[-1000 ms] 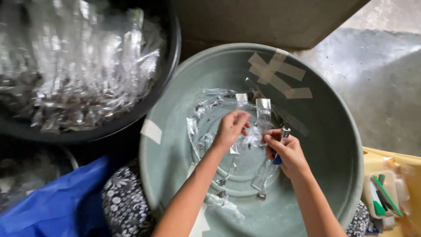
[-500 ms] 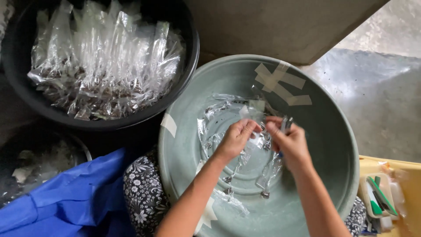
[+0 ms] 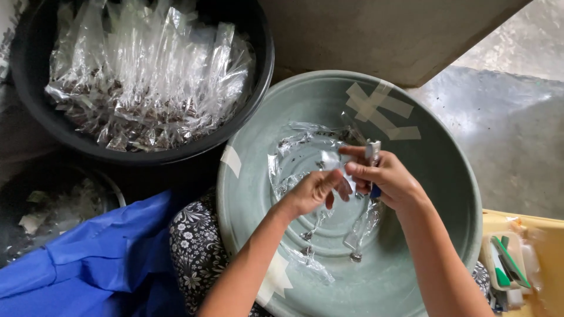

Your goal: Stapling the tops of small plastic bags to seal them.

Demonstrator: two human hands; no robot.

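Clear plastic sleeve (image 3: 330,170) up over the grey-green round basin (image 3: 446,194) — left hand (image 3: 314,191) pinches its lower end, right hand (image 3: 385,179) pinches the top, also gripping a small metal tool (image 3: 372,151). More sleeves (image 3: 364,226) lie below; a black tub of filled packets (image 3: 147,76) sits alongside.

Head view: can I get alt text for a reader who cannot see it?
Two bare hands, left hand and right hand, hold a small clear plastic bag over a taped grey-green basin; the right hand also holds a small metal tool. A black tub of filled clear packets sits at upper left.
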